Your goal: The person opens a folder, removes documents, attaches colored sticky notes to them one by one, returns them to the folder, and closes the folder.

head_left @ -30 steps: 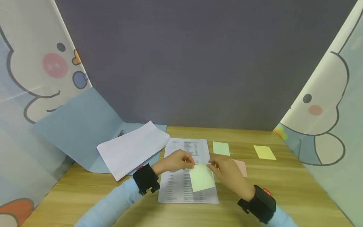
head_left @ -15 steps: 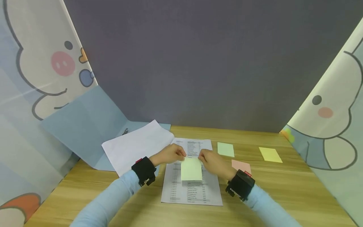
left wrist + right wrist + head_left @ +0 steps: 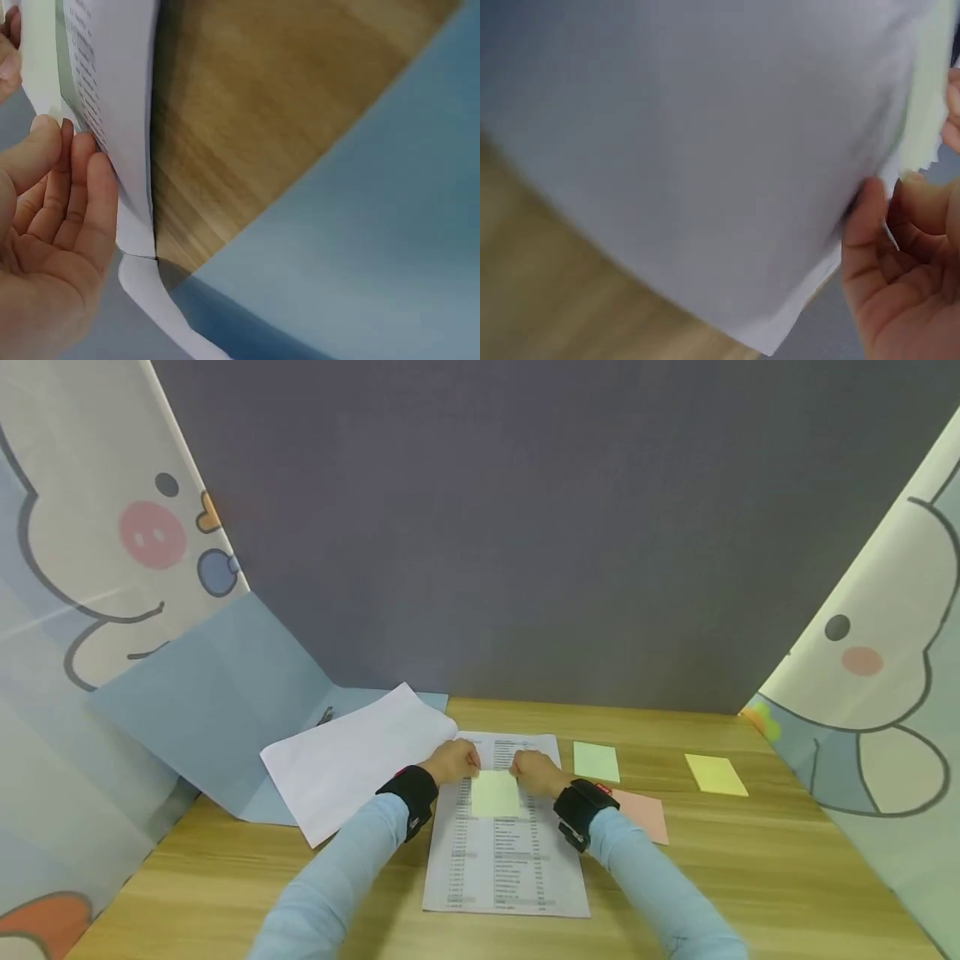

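Note:
A pale green sticky note point(image 3: 495, 794) hangs between my two hands, over the upper middle of a printed sheet point(image 3: 507, 877). My left hand point(image 3: 453, 762) pinches its upper left corner between thumb and index finger, the other fingers bent behind. At the upper right corner, my right hand point(image 3: 537, 772) pinches the note the same way. In the left wrist view the note point(image 3: 41, 64) stands close to the printed page, with the thumb point(image 3: 37, 146) on its corner. The right wrist view shows the note's corner point(image 3: 922, 142) at my thumb tip.
At the left lies an open blue folder point(image 3: 217, 693) with white pages point(image 3: 360, 752) folded back over it. To the right on the wooden table point(image 3: 750, 877) are a green pad point(image 3: 596, 762), a pink pad point(image 3: 643, 815) and a yellow pad point(image 3: 716, 774). A grey panel point(image 3: 480, 527) stands behind.
Both hands have carried the sticky note up the sheet, away from me and slightly left. The note, tilted at first, now lines up more squarely with the sheet.

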`<state>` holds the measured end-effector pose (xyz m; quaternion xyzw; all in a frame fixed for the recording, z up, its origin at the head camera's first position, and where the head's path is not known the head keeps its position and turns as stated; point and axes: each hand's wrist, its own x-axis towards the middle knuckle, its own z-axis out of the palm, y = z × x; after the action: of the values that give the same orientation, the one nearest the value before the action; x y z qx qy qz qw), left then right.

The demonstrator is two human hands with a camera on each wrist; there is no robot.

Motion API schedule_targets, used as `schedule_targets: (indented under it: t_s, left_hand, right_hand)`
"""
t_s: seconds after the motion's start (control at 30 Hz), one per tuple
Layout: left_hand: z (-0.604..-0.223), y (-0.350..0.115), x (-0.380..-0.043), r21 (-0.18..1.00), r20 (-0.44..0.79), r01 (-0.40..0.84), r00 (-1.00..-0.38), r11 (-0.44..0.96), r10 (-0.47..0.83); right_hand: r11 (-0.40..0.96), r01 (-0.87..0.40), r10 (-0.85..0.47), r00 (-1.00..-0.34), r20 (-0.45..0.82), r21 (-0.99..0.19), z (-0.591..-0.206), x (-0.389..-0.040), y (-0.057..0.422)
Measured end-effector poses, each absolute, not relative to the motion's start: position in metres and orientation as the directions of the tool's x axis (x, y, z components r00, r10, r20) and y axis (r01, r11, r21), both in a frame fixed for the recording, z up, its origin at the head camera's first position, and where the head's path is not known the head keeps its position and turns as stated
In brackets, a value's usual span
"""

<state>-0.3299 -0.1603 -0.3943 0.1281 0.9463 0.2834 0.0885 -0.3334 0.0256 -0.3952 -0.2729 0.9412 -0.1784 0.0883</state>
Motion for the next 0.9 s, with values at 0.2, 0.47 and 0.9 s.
schedule_targets:
  t_s: [0.2, 0.47, 0.9]
  left_hand:
    - [-0.399, -0.162, -0.338, 0.574, -0.072, 0.183, -0.959, 0.798, 0.272]
    - [-0.395, -0.16, -0.34, 0.555, -0.202, 0.006, -0.969, 0.832, 0.142]
    - [-0.402, -0.158, -0.345, 0.544, -0.217, -0.09, -0.975, 0.834, 0.036]
  right_hand:
    - [0.844, -0.431, -0.492, -0.859, -0.142, -0.32, -0.396, -0.343, 0.021]
    - [0.862, -0.369, -0.457, -0.862, -0.219, -0.348, -0.395, -0.346, 0.016]
    - [0.884, -0.341, -0.418, -0.883, -0.214, -0.319, -0.4, -0.348, 0.011]
